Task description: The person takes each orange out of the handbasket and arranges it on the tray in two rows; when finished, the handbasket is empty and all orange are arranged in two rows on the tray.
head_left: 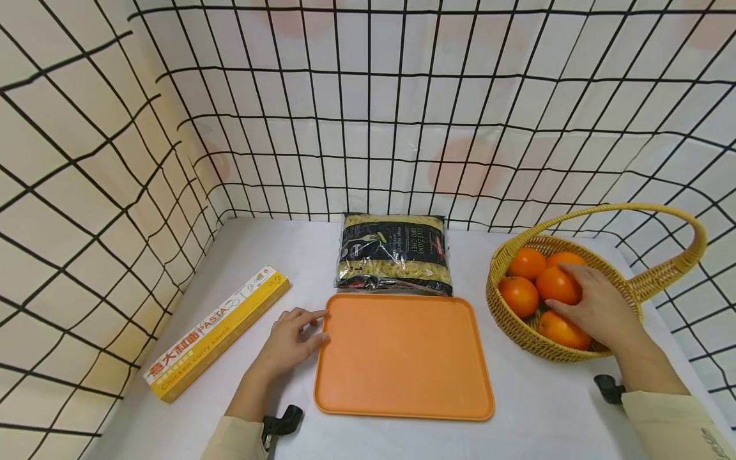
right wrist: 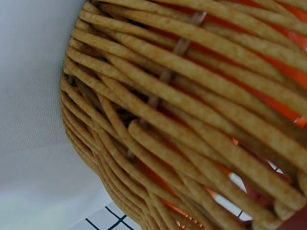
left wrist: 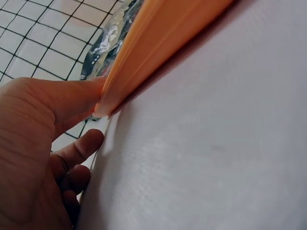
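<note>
In the head view my right hand (head_left: 600, 306) reaches into a woven basket (head_left: 520, 335) at the right. Its thumb and fingers grip a glossy orange (head_left: 556, 285) from two sides; several more oranges (head_left: 519, 296) lie around it. The right wrist view shows mostly the basket's woven side (right wrist: 192, 96), which hides that hand's fingertips. My left hand (head_left: 290, 342) rests at the left edge of an orange tray (head_left: 402, 358), thumb and index finger touching the rim. In the left wrist view, the thumb (left wrist: 76, 98) meets the tray's edge (left wrist: 139, 52) while other fingers bend below it.
A black-and-yellow bag of pasta (head_left: 393, 255) lies behind the tray. At the left, a long yellow-and-white pasta box (head_left: 218, 332) lies slanted. White cloth covers the table (head_left: 276, 246), and black-gridded walls (head_left: 379, 115) enclose it. The basket's tall handle (head_left: 661, 278) arches toward the right.
</note>
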`<action>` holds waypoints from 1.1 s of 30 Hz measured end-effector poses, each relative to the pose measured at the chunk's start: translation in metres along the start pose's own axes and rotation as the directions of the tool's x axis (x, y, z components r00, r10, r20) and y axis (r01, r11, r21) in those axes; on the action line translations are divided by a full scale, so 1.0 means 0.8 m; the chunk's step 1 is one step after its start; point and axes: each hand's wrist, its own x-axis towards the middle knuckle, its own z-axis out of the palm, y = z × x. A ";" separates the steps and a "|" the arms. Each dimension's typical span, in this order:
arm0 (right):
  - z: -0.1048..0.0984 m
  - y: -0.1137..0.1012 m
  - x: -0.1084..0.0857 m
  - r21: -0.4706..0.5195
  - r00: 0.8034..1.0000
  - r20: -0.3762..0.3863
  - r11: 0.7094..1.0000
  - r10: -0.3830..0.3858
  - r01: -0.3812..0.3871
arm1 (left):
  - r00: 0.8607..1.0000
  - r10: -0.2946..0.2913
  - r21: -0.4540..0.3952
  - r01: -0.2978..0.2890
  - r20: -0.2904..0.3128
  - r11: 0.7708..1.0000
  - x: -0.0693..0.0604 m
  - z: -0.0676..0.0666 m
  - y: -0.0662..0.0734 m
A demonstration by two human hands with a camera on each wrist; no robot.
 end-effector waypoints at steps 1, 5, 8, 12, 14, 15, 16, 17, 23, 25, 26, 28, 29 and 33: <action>0.000 0.000 0.000 -0.003 1.000 -0.005 1.000 -0.004 0.004 | 1.000 -0.003 0.001 0.003 0.003 1.000 0.001 0.000 0.000; 0.000 0.000 0.000 -0.008 0.999 -0.029 1.000 -0.025 0.025 | 0.999 -0.031 -0.001 0.031 0.030 1.000 0.004 -0.003 0.002; 0.000 0.000 -0.001 -0.007 0.999 -0.036 0.999 -0.035 0.034 | 0.996 -0.071 -0.006 0.071 0.055 0.997 0.006 -0.005 0.003; 0.000 0.000 -0.001 -0.005 0.999 -0.038 0.999 -0.034 0.034 | 0.993 -0.096 -0.024 0.097 0.065 0.995 0.008 -0.006 0.002; -0.001 0.000 -0.002 -0.005 0.999 -0.035 1.000 -0.027 0.027 | 0.995 -0.084 -0.032 0.086 0.059 0.996 0.009 -0.005 0.002; -0.001 0.000 -0.002 -0.006 0.999 -0.033 1.000 -0.022 0.021 | 0.995 -0.078 -0.038 0.080 0.056 0.996 0.010 -0.005 0.002; -0.002 -0.001 -0.002 -0.005 0.999 -0.031 1.000 -0.017 0.017 | 0.996 -0.074 -0.047 0.076 0.054 0.996 0.010 -0.004 0.002; -0.002 0.000 -0.003 -0.005 0.999 -0.030 1.000 -0.013 0.013 | 0.996 -0.067 -0.053 0.070 0.050 0.996 0.010 -0.003 0.002; -0.004 0.004 -0.005 0.015 1.000 -0.027 1.000 0.000 0.001 | 0.997 -0.063 -0.073 0.067 0.047 0.995 0.014 -0.001 0.003; -0.005 0.005 -0.006 0.031 1.000 -0.031 1.000 -0.001 0.002 | 0.997 -0.067 -0.074 0.070 0.048 0.995 0.015 -0.001 0.004; -0.005 0.005 -0.006 0.038 0.999 -0.033 0.999 -0.001 0.002 | 0.997 -0.067 -0.074 0.071 0.047 0.995 0.016 -0.001 0.003; -0.006 0.005 -0.008 0.049 0.999 -0.033 0.999 0.004 -0.003 | 0.997 -0.068 -0.073 0.072 0.047 0.995 0.017 -0.001 0.004; -0.007 0.004 -0.009 0.056 0.999 -0.035 0.998 0.005 -0.003 | 0.997 -0.068 -0.073 0.071 0.046 0.995 0.017 -0.001 0.004; -0.008 0.005 -0.011 0.066 0.999 -0.036 0.998 0.016 -0.014 | 0.996 -0.076 -0.076 0.080 0.047 0.994 0.019 -0.002 0.004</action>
